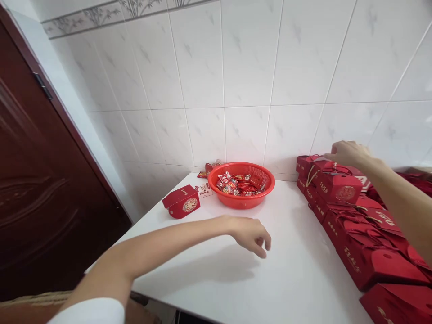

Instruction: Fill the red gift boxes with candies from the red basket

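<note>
My left hand (251, 235) hovers above the white table (293, 261), fingers loosely bent and apart, holding nothing. Over at the right, my right hand (349, 153) is just above a red gift box (340, 186) with a gold round emblem, which rests on top of other boxes. Its visible fingers look apart; whether they touch the box's cord handle I cannot make out. Left of centre lies another red box (182, 201), tilted on the table. A red plastic basket (241, 202) behind my left hand holds many wrapped candies (232, 183).
Rows of red boxes (357, 252) with cords line the table's right side. Behind the basket are a printed card (204, 191) and small packets (201, 174). A white tiled wall (246, 81) bounds the back; a dark wooden door (43, 171) stands left.
</note>
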A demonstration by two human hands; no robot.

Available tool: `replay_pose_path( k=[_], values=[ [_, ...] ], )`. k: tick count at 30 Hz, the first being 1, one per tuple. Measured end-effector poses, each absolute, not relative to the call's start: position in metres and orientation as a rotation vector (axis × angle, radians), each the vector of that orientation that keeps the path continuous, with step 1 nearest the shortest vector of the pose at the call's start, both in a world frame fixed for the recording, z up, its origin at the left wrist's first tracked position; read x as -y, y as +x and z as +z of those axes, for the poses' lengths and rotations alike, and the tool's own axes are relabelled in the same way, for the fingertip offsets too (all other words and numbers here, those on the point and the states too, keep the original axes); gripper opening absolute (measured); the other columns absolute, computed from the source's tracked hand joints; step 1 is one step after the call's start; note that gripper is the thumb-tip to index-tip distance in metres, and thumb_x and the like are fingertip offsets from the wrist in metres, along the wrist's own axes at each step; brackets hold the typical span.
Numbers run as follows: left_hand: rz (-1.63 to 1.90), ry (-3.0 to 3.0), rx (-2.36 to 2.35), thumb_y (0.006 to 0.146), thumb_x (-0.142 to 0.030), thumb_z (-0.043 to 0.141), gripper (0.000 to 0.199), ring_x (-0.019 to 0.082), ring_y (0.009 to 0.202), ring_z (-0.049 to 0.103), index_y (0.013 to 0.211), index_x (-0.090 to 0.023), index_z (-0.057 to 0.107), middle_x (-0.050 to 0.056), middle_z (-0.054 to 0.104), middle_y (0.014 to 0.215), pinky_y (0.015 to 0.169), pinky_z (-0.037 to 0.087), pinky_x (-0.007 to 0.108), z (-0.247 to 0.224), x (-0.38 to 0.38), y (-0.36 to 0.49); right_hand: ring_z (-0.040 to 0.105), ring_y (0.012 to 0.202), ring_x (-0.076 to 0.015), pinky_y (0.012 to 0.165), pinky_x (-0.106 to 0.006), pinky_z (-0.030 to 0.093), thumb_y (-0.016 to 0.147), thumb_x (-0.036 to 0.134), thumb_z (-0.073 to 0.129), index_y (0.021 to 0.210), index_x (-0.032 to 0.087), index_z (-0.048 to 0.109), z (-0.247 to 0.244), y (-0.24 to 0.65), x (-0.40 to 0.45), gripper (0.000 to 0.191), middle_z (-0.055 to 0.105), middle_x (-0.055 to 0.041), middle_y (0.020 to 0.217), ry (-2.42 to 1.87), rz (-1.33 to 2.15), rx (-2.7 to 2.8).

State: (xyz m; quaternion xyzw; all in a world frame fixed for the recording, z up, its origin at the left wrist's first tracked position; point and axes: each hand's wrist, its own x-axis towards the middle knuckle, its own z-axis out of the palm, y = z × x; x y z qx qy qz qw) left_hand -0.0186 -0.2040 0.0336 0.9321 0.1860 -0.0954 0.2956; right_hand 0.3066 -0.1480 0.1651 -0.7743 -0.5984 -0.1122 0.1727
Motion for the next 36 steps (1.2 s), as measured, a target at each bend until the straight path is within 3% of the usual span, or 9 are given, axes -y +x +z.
replay_pose_path(
  k=[4, 8, 11, 14, 20, 24, 27, 32, 36],
  values=[
    [-0.104, 2.545, -0.880, 0.083, -0.027, 0.061, 0.021, 0.020, 0.083, 0.066, 0.099, -0.022, 0.073, 0.005, 0.073, 0.094, 0.069, 0.046, 0.027, 0.096, 0.207, -0.086, 0.064, 0.088, -0.0228, 0.073, -0.031, 0.044, 0.089, 0.025, 0.059, 0.085, 0.014, 0.065, 0.162, 0.246, 0.134, 0.013, 0.071, -0.0179, 0.103, -1.933, -0.161, 1.907],
    [0.089, 2.504, -1.464, 0.079, -0.033, 0.057, 0.028, 0.026, 0.094, 0.065, 0.100, -0.025, 0.073, 0.006, 0.071, 0.099, 0.080, 0.048, 0.030, 0.116, 0.211, -0.180, 0.065, 0.078, -0.0183, 0.073, -0.028, 0.047, 0.085, 0.029, 0.058, 0.082, 0.016, 0.067, 0.135, 0.181, 0.125, 0.015, 0.073, -0.0065, 0.087, -1.473, 0.238, 2.095],
    [0.096, 2.359, -1.848, 0.077, -0.039, 0.054, 0.051, 0.031, 0.102, 0.064, 0.124, -0.025, 0.066, 0.009, 0.068, 0.110, 0.081, 0.050, 0.035, 0.098, 0.213, -0.248, 0.063, 0.077, -0.0178, 0.072, -0.028, 0.047, 0.082, 0.030, 0.059, 0.078, 0.017, 0.066, 0.102, 0.139, 0.122, 0.015, 0.072, -0.0042, 0.081, -1.252, 0.415, 2.175],
    [0.102, 2.208, -2.060, 0.074, -0.039, 0.055, 0.079, 0.034, 0.113, 0.062, 0.150, -0.022, 0.043, 0.015, 0.055, 0.139, 0.084, 0.052, 0.038, 0.069, 0.214, -0.294, 0.062, 0.078, -0.0175, 0.071, -0.027, 0.045, 0.082, 0.027, 0.059, 0.075, 0.018, 0.062, 0.066, 0.109, 0.120, 0.012, 0.071, -0.0037, 0.083, -1.125, 0.521, 2.225],
    [0.223, 2.164, -2.048, 0.076, -0.046, 0.060, 0.091, 0.036, 0.128, 0.055, 0.157, -0.020, 0.027, 0.020, 0.026, 0.162, 0.095, 0.051, 0.039, 0.023, 0.193, -0.311, 0.061, 0.077, -0.0189, 0.067, -0.028, 0.041, 0.091, 0.040, 0.052, 0.081, 0.020, 0.059, 0.018, 0.086, 0.121, 0.023, 0.069, -0.0043, 0.086, -1.156, 0.541, 2.257],
    [0.558, 2.235, -1.839, 0.082, -0.046, 0.053, 0.063, 0.032, 0.130, 0.054, 0.139, -0.018, 0.055, 0.016, 0.044, 0.152, 0.103, 0.048, 0.037, 0.012, 0.172, -0.298, 0.060, 0.077, -0.0192, 0.066, -0.028, 0.038, 0.094, 0.045, 0.049, 0.080, 0.020, 0.058, 0.012, 0.084, 0.125, 0.030, 0.068, -0.0043, 0.086, -1.272, 0.474, 2.235],
    [0.769, 2.195, -1.764, 0.083, -0.049, 0.052, 0.048, 0.029, 0.113, 0.063, 0.114, -0.017, 0.071, 0.014, 0.061, 0.134, 0.095, 0.052, 0.036, 0.012, 0.164, -0.289, 0.061, 0.080, -0.0198, 0.067, -0.028, 0.037, 0.093, 0.043, 0.050, 0.083, 0.021, 0.060, 0.012, 0.081, 0.126, 0.027, 0.070, -0.0046, 0.089, -1.315, 0.422, 2.231],
    [1.034, 2.122, -1.609, 0.084, -0.055, 0.055, 0.041, 0.024, 0.091, 0.066, 0.093, -0.020, 0.075, 0.009, 0.072, 0.103, 0.080, 0.052, 0.034, 0.026, 0.169, -0.274, 0.062, 0.080, -0.0203, 0.067, -0.029, 0.040, 0.093, 0.041, 0.051, 0.083, 0.022, 0.063, 0.007, 0.077, 0.121, 0.025, 0.072, -0.0050, 0.088, -1.323, 0.356, 2.184],
    [0.926, 2.157, -1.471, 0.087, -0.049, 0.057, 0.035, 0.020, 0.080, 0.062, 0.078, -0.019, 0.072, 0.004, 0.070, 0.084, 0.075, 0.050, 0.031, 0.043, 0.179, -0.246, 0.065, 0.083, -0.0210, 0.075, -0.032, 0.048, 0.091, 0.044, 0.055, 0.090, 0.022, 0.064, 0.009, 0.072, 0.127, 0.024, 0.072, -0.0061, 0.095, -1.088, 0.517, 2.032]
  ],
)
